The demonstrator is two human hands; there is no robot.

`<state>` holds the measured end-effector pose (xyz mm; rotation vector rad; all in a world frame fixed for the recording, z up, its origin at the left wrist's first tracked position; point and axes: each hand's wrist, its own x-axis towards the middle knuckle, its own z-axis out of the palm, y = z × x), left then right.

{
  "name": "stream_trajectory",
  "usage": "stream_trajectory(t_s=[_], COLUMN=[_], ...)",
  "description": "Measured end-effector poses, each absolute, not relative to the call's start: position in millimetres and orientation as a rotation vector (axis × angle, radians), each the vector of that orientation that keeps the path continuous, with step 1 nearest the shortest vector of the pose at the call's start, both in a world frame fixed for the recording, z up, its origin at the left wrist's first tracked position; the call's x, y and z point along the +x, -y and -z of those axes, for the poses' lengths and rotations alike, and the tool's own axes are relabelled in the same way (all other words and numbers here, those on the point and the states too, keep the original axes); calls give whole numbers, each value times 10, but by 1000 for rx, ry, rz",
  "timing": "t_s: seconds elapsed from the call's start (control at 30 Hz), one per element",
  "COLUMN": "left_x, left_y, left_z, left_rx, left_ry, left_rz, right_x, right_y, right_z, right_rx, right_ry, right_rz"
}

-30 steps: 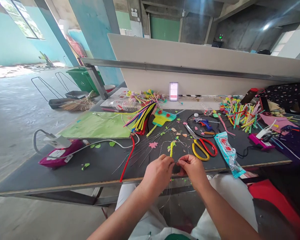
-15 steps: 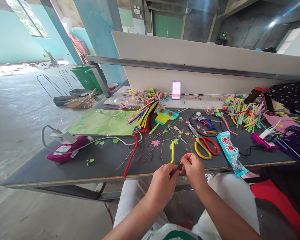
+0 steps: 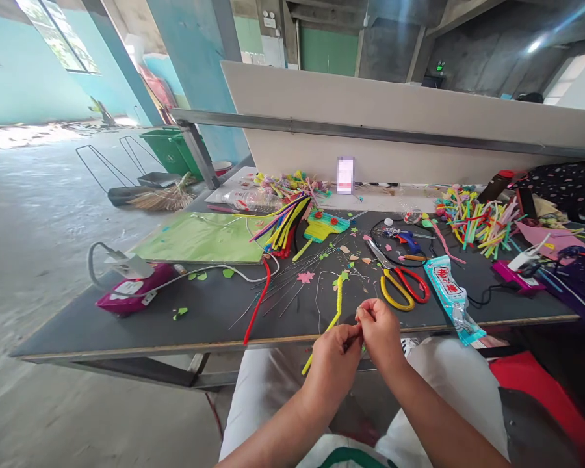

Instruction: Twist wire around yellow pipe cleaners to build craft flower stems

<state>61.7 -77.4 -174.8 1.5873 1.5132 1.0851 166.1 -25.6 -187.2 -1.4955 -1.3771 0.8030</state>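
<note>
My left hand (image 3: 335, 354) and my right hand (image 3: 380, 326) meet at the near edge of the dark table (image 3: 127, 325), fingertips pinched together on something small and thin that I cannot make out. A yellow pipe cleaner (image 3: 332, 316) runs from the table down past my left hand. Thin wires (image 3: 292, 286) lie scattered just beyond my hands. Yellow and red scissors (image 3: 402, 286) rest to the right of them.
A red pipe cleaner (image 3: 258, 302), a pipe cleaner bundle (image 3: 283, 224), a green sheet (image 3: 199, 237), a magenta device with a cable (image 3: 127, 296), a blue glue gun (image 3: 405, 242), a snack packet (image 3: 451, 292) and a heap of coloured sticks (image 3: 478, 221) lie on the table. A phone (image 3: 345, 175) stands against the back board.
Both hands have drawn back from over the table to just off its near edge, and the yellow pipe cleaner now trails over the edge beside my left hand.
</note>
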Motion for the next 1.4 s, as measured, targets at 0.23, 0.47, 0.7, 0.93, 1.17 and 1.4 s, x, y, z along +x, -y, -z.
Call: stream_trajectory(t_s=[0.23, 0.47, 0.7, 0.93, 1.17, 1.4], left_x=[627, 557, 561, 529, 498, 532], left_y=[802, 831, 834, 816, 810, 813], left_z=[1731, 1753, 1818, 1884, 1931, 1949], left_rx=[1790, 1797, 1887, 1853, 1803, 1829], left_ry=[-1513, -1532, -1530, -1520, -1540, -1536], left_rz=[-1087, -1101, -1093, -1171, -1214, -1181], right_x=[1640, 1661, 1644, 1648, 1714, 1683], right_y=[276, 200, 202, 198, 192, 192], right_z=[1834, 1823, 1851, 1805, 1737, 1739], right_rx=[-1465, -1435, -1439, -1428, -1347, -1382], right_ry=[1348, 1413, 1330, 1289, 1247, 1200], right_rz=[-868, -1001, -1024, -1168, -1349, -1318])
